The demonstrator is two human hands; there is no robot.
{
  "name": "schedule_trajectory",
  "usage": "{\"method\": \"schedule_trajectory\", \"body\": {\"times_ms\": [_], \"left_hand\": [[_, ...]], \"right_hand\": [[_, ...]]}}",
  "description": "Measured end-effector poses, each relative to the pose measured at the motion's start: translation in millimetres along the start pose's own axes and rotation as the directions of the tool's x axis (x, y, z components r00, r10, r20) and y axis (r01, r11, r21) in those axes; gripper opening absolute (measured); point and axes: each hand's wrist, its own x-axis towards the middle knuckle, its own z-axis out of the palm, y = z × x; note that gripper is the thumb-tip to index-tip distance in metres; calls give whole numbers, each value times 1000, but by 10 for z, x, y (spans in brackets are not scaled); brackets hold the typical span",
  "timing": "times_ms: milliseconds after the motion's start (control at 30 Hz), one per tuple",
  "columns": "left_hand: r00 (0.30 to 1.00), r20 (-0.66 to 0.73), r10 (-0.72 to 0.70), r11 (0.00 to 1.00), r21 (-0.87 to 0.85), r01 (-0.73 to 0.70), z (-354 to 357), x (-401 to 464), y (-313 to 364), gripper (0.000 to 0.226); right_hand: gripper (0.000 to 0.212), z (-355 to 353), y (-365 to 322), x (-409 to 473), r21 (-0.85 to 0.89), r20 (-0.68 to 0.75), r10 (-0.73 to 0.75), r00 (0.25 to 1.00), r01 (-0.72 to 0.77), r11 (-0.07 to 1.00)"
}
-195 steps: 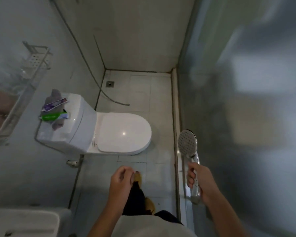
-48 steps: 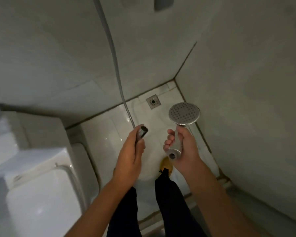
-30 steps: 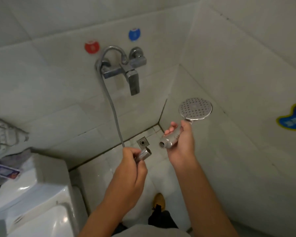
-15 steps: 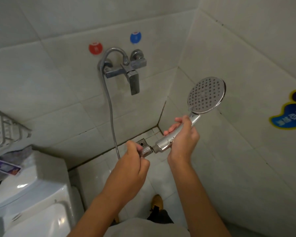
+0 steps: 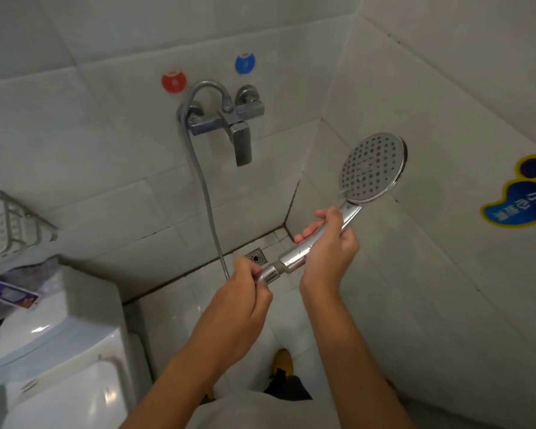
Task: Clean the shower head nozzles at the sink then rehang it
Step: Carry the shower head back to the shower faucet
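A chrome shower head with a round perforated face points up and to the right in front of the tiled corner. My right hand grips its handle. My left hand pinches the metal hose nut, which meets the bottom end of the handle. The grey hose runs up from my left hand to the wall faucet.
Red and blue markers sit on the wall above the faucet. A toilet tank with a purple packet on top stands at lower left, under a wire wall shelf. A floor drain lies in the corner. A blue foot-shaped sticker is on the right wall.
I walked from the toilet area to the shower corner. The loose hose end and the handle's end, apart a second ago, now meet, and the shower head has tilted upward.
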Motion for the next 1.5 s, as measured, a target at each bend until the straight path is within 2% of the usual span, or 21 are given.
{"method": "schedule_trajectory", "body": {"times_ms": [100, 267, 333, 433, 500, 600, 633, 700, 800, 900, 1033, 1133, 1233, 1333, 1400, 1500], "left_hand": [[1000, -14, 22, 1000, 8, -22, 21, -17, -10, 5], [992, -72, 101, 994, 46, -98, 23, -53, -29, 27], [992, -83, 97, 995, 19, -96, 20, -42, -11, 16], [987, -84, 135, 988, 82, -128, 39, -18, -45, 24], [987, -94, 132, 987, 104, -122, 29, -17, -70, 8], [984, -116, 135, 988, 90, -125, 30, -25, -121, 35], [985, -129, 114, 992, 76, -105, 16, -23, -105, 36], [991, -111, 80, 996, 59, -74, 2, -19, -59, 22], [988, -101, 113, 989, 110, -101, 7, 0, -69, 30], [984, -135, 113, 991, 87, -102, -6, 18, -107, 16], [984, -143, 102, 994, 58, -95, -26, 11, -85, 30], [986, -153, 67, 998, 22, -65, -21, 7, -67, 8], [986, -149, 73, 997, 44, -68, -8, 24, -92, 11], [977, -169, 127, 991, 59, -119, -21, 33, -85, 3], [973, -169, 158, 987, 65, -149, -18, 36, -106, 13], [979, -152, 133, 990, 58, -125, -10, 27, -131, 31]], "right_hand": [[24, -21, 4, 3, -12, -17, 7, 1000, -7, 1000], [22, -38, 14, -3, -15, -35, 30, 999, -31, 999], [23, -41, 24, -6, -17, -38, 30, 999, -31, 999], [23, -51, 37, -10, -19, -38, 40, 998, -40, 999], [22, -58, 46, -14, -23, -36, 43, 998, -44, 999], [21, -59, 58, -14, -18, -33, 53, 998, -54, 998], [20, -53, 62, -15, -13, -29, 60, 998, -60, 998], [21, -46, 70, -19, -7, -24, 71, 997, -71, 997], [21, -31, 77, -18, 0, -21, 83, 996, -83, 997], [22, -16, 80, -12, -4, -19, 87, 996, -87, 996], [21, 3, 81, -14, -10, -16, 88, 996, -88, 996], [21, 18, 83, -8, -11, -17, 85, 996, -85, 996], [20, 23, 83, -7, -9, -16, 89, 996, -89, 996], [20, 18, 85, 0, -9, -25, 92, 995, -93, 996], [19, 13, 85, 8, -11, -31, 94, 995, -95, 995], [20, 9, 79, 8, -4, -30, 103, 994, -103, 995]]}}
